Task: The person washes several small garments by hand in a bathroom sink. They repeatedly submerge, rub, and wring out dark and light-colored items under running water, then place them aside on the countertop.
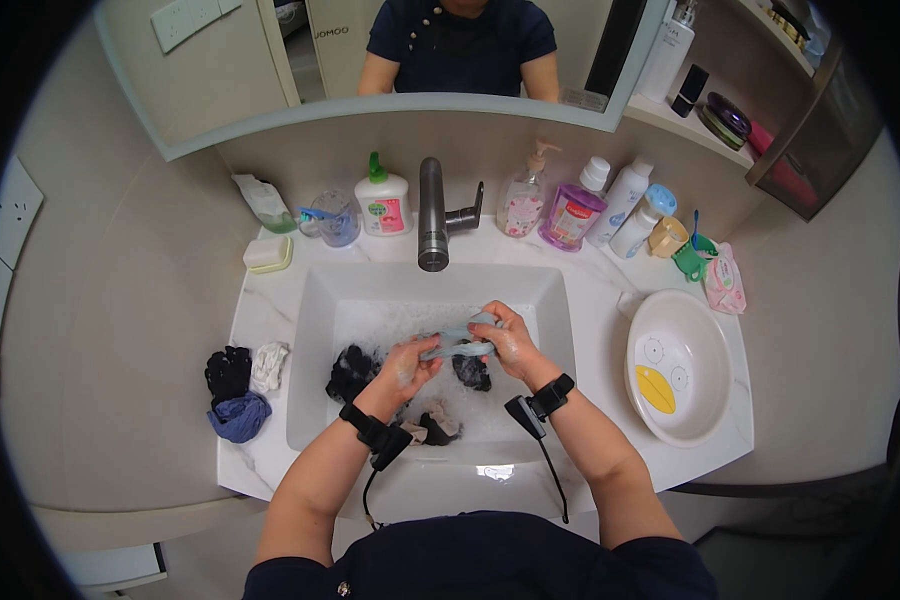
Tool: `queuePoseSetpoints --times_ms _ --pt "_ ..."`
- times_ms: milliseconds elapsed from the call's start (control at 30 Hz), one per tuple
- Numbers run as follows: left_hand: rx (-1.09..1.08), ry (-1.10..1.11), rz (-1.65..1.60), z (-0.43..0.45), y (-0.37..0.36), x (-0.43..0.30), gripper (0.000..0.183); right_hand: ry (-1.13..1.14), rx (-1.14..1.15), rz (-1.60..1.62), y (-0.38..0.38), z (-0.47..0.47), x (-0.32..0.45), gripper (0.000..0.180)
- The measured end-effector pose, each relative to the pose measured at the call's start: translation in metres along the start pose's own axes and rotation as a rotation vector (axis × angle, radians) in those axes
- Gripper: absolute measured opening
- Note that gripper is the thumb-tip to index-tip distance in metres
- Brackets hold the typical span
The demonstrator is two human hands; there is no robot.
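Over the soapy water in the white sink (pixel 315 300), a wet light blue cloth (pixel 461 349) stretches between my two hands. My left hand (pixel 412 366) pinches its left end, while my right hand (pixel 511 339) grips the right end; the cloth looks like a small garment, but its kind is unclear. Beneath my right hand floats a black cloth piece (pixel 471 373). Another black cloth bundle (pixel 351 373) lies in the suds left of my left hand. Nearer the front of the sink rests a black and beige cloth (pixel 439 426), partly hidden by my left wrist.
A dark faucet (pixel 433 217) stands behind the sink, among several bottles such as a white soap dispenser (pixel 384 206) and purple mouthwash (pixel 572 214). Black (pixel 229 373), white (pixel 270 366) and blue cloths (pixel 240 417) lie on the left counter. A white basin (pixel 709 375) sits right.
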State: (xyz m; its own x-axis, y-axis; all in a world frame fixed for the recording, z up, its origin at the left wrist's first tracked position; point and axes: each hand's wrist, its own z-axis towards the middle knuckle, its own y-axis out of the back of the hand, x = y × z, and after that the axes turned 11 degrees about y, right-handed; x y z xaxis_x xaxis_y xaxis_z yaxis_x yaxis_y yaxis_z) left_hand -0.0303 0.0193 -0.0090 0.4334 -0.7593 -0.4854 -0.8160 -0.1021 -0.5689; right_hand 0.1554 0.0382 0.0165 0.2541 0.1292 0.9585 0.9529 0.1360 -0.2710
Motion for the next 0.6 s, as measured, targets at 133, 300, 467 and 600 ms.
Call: queuePoseSetpoints --times_ms 133,300,467,600 --pt "-0.028 -0.008 -0.135 0.003 -0.005 -0.003 0.013 -0.055 0.037 0.083 -0.009 -0.002 -0.003 0.011" --pt "-0.024 -0.044 -0.158 -0.003 -0.011 -0.011 0.013 -0.105 0.07 -0.112 -0.01 -0.003 -0.001 0.015" --pt "-0.104 -0.144 0.061 -0.011 -0.018 -0.012 0.021 -0.115 0.195 -0.365 -0.001 -0.005 -0.004 0.021" --pt "-0.131 -0.148 0.14 -0.014 -0.021 -0.007 0.024 -0.13 0.218 -0.254 0.004 -0.006 -0.007 0.014"
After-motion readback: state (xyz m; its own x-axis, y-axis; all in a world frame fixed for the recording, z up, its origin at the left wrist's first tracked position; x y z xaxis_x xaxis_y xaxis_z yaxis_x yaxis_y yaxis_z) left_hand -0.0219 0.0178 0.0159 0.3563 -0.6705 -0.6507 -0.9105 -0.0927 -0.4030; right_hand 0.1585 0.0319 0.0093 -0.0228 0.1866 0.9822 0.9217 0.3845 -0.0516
